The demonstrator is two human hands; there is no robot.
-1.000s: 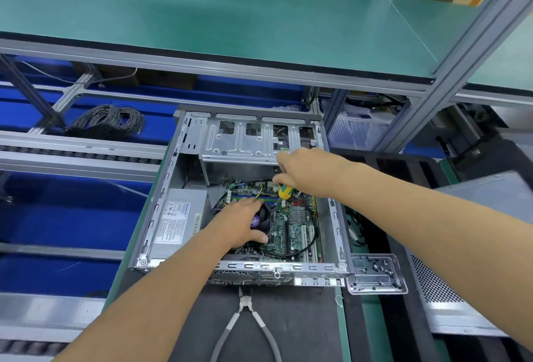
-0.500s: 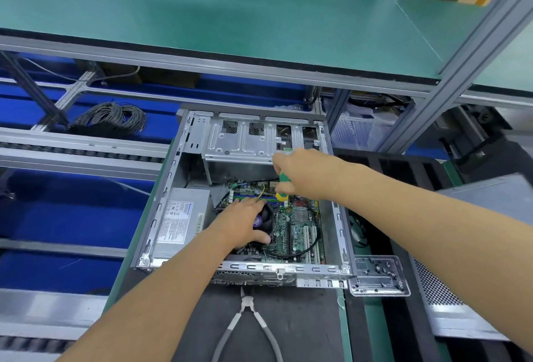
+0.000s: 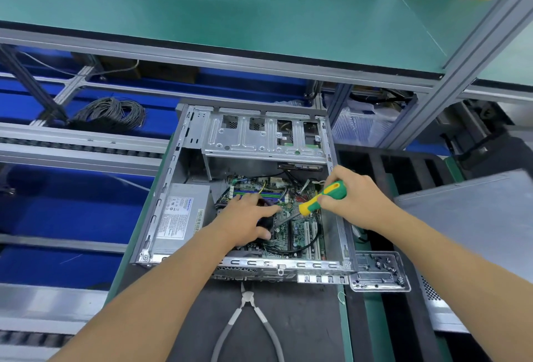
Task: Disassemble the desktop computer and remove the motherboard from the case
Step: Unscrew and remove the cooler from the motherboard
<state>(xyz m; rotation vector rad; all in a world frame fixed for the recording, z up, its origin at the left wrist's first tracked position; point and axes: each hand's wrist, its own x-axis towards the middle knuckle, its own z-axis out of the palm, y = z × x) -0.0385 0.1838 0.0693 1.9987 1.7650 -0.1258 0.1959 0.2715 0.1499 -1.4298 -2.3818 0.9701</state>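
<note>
An open grey computer case (image 3: pixel 161 211) lies on the bench with its green motherboard (image 3: pixel 300 232) inside. My right hand (image 3: pixel 350 203) grips a green and yellow screwdriver (image 3: pixel 321 197), whose shaft slants down and left to the board. My left hand (image 3: pixel 245 222) rests flat on the black CPU fan (image 3: pixel 266 222), fingers spread toward the screwdriver tip. A silver power supply (image 3: pixel 180 217) sits in the case's left side. The drive cage (image 3: pixel 265 138) spans the far end.
Grey-handled cutters (image 3: pixel 248 321) lie on the black mat before the case. A small metal tray with screws (image 3: pixel 379 272) sits at the case's right front corner. A grey side panel (image 3: pixel 473 226) lies to the right. A green shelf (image 3: pixel 230 13) overhangs the far side.
My right hand has pulled back to the right and tilted the screwdriver, so its handle now shows fully and the tip points down-left at the board. My left hand stayed on the fan.
</note>
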